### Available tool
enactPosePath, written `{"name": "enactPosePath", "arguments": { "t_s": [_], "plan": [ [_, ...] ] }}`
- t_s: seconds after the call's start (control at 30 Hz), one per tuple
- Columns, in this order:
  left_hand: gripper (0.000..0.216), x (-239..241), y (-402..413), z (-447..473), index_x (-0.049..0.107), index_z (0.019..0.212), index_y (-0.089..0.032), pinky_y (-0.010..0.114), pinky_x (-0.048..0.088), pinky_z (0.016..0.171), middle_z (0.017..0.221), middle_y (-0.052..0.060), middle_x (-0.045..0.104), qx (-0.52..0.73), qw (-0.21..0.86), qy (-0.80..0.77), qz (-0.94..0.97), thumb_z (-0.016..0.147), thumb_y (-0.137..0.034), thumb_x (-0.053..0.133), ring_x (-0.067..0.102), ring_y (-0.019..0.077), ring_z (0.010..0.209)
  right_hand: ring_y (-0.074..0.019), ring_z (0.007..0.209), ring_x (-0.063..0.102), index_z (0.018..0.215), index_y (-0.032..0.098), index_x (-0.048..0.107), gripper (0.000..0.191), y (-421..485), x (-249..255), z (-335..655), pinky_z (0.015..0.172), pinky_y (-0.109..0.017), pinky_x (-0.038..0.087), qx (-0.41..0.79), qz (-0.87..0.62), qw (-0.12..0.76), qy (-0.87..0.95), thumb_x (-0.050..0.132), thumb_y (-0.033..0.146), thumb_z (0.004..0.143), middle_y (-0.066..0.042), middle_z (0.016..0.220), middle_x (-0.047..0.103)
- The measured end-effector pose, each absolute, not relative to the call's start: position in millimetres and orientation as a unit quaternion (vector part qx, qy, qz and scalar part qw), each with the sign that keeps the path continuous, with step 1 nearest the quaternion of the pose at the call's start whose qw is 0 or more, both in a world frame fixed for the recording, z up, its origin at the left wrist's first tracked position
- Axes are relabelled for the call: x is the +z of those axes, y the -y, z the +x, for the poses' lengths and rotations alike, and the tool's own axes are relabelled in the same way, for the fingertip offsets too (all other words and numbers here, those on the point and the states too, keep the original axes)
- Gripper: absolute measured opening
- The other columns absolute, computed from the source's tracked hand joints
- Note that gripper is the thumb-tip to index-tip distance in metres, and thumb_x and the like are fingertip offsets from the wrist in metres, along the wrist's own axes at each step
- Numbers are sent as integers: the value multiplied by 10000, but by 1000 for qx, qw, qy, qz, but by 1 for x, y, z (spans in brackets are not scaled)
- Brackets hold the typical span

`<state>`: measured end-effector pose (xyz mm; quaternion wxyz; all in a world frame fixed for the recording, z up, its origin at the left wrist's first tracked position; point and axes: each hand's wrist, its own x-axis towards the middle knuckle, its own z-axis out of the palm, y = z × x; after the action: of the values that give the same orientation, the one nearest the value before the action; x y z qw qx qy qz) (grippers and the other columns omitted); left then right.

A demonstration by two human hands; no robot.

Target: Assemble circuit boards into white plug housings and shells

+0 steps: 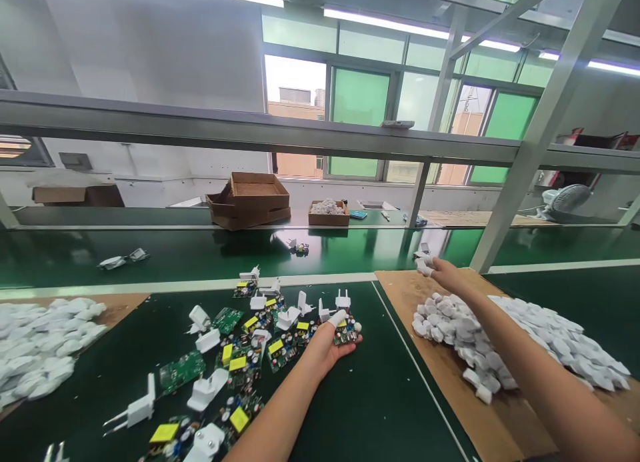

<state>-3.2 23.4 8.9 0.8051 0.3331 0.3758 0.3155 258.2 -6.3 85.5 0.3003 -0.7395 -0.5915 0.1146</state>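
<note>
My left hand (327, 342), with a white cover on the thumb, is closed on a circuit board (346, 330) with a white plug (343, 299) at its top. Beside it on the dark green table lies a loose heap of circuit boards (245, 352) with yellow blocks and white two-pin plugs (207, 389). Out over the far green belt, my right hand (440, 273) stretches its white-covered fingers forward. A small white and grey piece (423, 249) is right at those fingertips; whether they touch it is hard to see.
White plastic pieces are heaped on cardboard at the right (460, 335) and left (45, 342). White pieces (114, 263) and a small board (300, 248) lie on the belt. Behind are cardboard boxes (257, 192). A slanted metal post (530, 135) rises near my right arm.
</note>
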Motion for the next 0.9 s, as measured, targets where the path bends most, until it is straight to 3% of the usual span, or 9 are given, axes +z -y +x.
{"name": "enactPosePath", "arguments": {
  "t_s": [0.13, 0.23, 0.33, 0.5, 0.67, 0.77, 0.9],
  "plan": [
    [229, 11, -24, -5, 490, 811, -152, 209, 410, 506, 616, -1, 589, 341, 812, -363, 305, 686, -344, 482, 566, 110, 532, -152, 850, 517, 1028, 138, 422, 316, -2, 73, 203, 747, -269, 411, 154, -655, 398, 624, 394, 171, 715, -65, 946, 544],
    [251, 10, -25, -6, 500, 823, -155, 223, 403, 530, 631, -1, 581, 349, 821, -347, 289, 692, -367, 464, 554, 108, 550, -147, 761, 535, 977, 156, 470, 329, -3, 44, 156, 744, -292, 423, 195, -590, 425, 659, 491, 200, 652, -40, 863, 568],
    [270, 9, -25, -6, 505, 842, -159, 252, 407, 567, 663, 11, 586, 360, 835, -313, 275, 719, -379, 407, 552, 122, 590, -170, 794, 522, 922, 172, 514, 294, 0, 19, 131, 772, -333, 408, 221, -543, 457, 669, 516, 240, 636, -52, 899, 562],
    [185, 12, -26, -9, 507, 869, -146, 258, 414, 668, 714, 26, 601, 400, 844, -246, 259, 736, -215, 398, 552, 119, 694, -188, 852, 525, 954, 168, 492, 356, 2, 7, 130, 777, -342, 418, 280, -501, 503, 646, 457, 398, 684, -77, 938, 563],
    [126, 10, -23, -9, 525, 760, -135, 201, 402, 545, 616, 5, 584, 396, 836, -274, 264, 641, -94, 517, 531, 89, 562, -194, 884, 519, 1003, 179, 461, 427, 2, 4, 131, 777, -337, 425, 289, -503, 531, 618, 472, 444, 669, -87, 1001, 536],
    [122, 6, -21, -7, 519, 753, -136, 192, 372, 463, 592, 9, 572, 374, 829, -310, 278, 640, -172, 545, 525, 97, 509, -193, 871, 519, 1030, 187, 440, 407, 2, 0, 132, 761, -346, 430, 264, -518, 540, 609, 467, 391, 679, -91, 1004, 526],
    [171, 5, -21, -5, 501, 796, -168, 241, 404, 497, 647, 2, 572, 369, 811, -336, 305, 638, -210, 549, 538, 118, 530, -203, 892, 496, 1001, 201, 462, 339, 5, 0, 133, 768, -365, 412, 215, -532, 524, 629, 453, 315, 681, -77, 987, 523]
  ]
}}
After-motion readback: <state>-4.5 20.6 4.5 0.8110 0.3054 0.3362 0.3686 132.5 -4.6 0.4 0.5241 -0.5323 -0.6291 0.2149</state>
